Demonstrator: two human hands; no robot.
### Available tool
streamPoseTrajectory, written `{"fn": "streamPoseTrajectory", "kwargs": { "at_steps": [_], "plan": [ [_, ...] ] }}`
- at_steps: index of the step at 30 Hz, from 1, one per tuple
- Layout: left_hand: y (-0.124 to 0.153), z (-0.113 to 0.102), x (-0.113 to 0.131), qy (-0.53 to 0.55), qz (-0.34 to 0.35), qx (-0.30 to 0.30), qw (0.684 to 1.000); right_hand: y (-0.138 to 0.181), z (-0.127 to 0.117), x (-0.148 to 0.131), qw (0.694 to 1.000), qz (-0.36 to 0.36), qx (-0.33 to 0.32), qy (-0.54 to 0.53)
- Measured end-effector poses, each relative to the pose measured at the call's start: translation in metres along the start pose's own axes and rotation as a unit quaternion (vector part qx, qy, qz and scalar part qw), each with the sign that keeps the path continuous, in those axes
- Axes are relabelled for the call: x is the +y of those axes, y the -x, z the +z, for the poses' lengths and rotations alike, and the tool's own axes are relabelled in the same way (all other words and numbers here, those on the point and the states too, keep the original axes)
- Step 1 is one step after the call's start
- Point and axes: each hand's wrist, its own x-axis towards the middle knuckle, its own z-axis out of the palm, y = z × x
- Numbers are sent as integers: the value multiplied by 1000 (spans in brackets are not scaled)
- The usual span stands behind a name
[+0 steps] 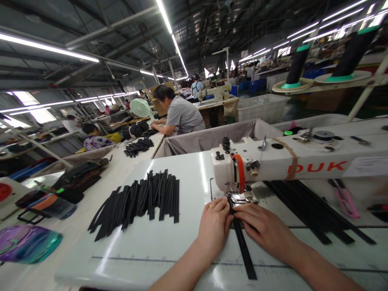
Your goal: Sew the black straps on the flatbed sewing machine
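A long black fabric strip point(244, 250) runs from under the needle area of a white sewing machine point(257, 161) down toward me. My left hand point(214, 222) presses on the strip's left side by the presser foot point(232, 198), fingers bent and together. From the right, my right hand point(262, 224) has its fingers closed on the strip's edge, close to the metal plate. Both hands sit almost against each other at the foot. Left of the machine lies a row of short black strips point(139, 198). Several longer black strips point(309, 210) lie under the machine arm.
Pink-handled snips point(345, 200) lie beneath the machine arm. Thread cones point(298, 66) stand at upper right. A purple and teal bottle point(28, 244) is at far left. A co-worker in a grey shirt point(184, 115) works beyond a cloth-lined bin point(209, 139).
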Motion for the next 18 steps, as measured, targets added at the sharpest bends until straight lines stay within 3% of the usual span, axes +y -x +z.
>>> {"fn": "streamPoseTrajectory", "kwargs": {
  "at_steps": [18],
  "plan": [
    [-3, 1, 3, 14, -12, 22, 1000, -4, -8, -3, 995, 11, -43, -90]
  ]
}}
